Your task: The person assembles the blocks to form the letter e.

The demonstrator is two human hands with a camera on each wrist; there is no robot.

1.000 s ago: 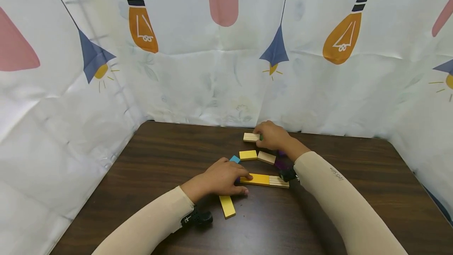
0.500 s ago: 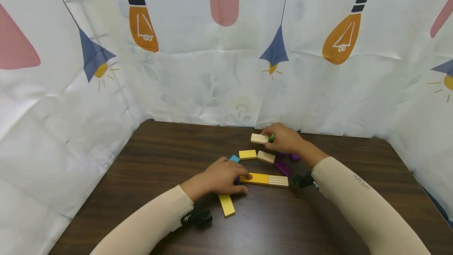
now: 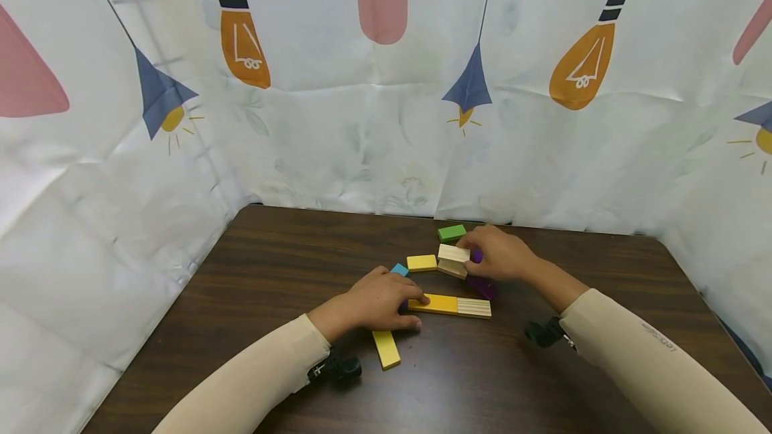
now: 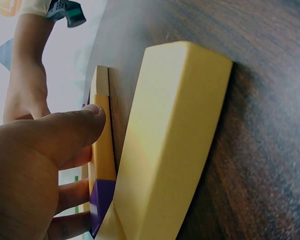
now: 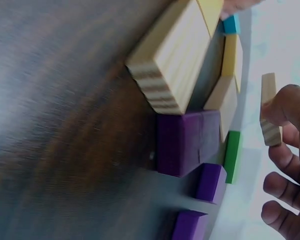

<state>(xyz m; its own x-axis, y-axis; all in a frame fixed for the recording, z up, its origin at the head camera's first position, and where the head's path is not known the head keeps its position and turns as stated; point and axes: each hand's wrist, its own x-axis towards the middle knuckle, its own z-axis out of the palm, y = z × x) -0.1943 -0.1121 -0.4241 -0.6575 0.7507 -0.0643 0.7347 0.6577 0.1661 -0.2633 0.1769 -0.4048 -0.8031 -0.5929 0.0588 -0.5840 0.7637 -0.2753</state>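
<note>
My right hand (image 3: 499, 253) pinches a plain wooden block (image 5: 268, 87) between thumb and fingers, above the table. In the head view this block overlaps another plain block (image 5: 224, 102) in the curved row. My left hand (image 3: 375, 303) rests at the left end of a straight row, its index fingertip on an orange-yellow block (image 3: 444, 305). A striped wooden block (image 3: 474, 309) continues that row to the right. Under the left palm, a purple block (image 4: 102, 200) shows partly. A yellow block (image 4: 175, 130) slants toward the front, its far end hidden by the hand in the head view.
A blue block (image 3: 399, 270), a yellow block (image 3: 421, 263) and a purple block (image 5: 185, 142) form the arc behind the straight row. A green block (image 3: 452, 233) lies near the back edge. Loose purple blocks (image 5: 210, 182) lie beside the arc. A printed curtain (image 3: 362, 153) hangs behind the table.
My right hand has carried the plain wooden block rightward and then toward me, from the back of the table to over the arc, uncovering the green block. The left hand stays put.
</note>
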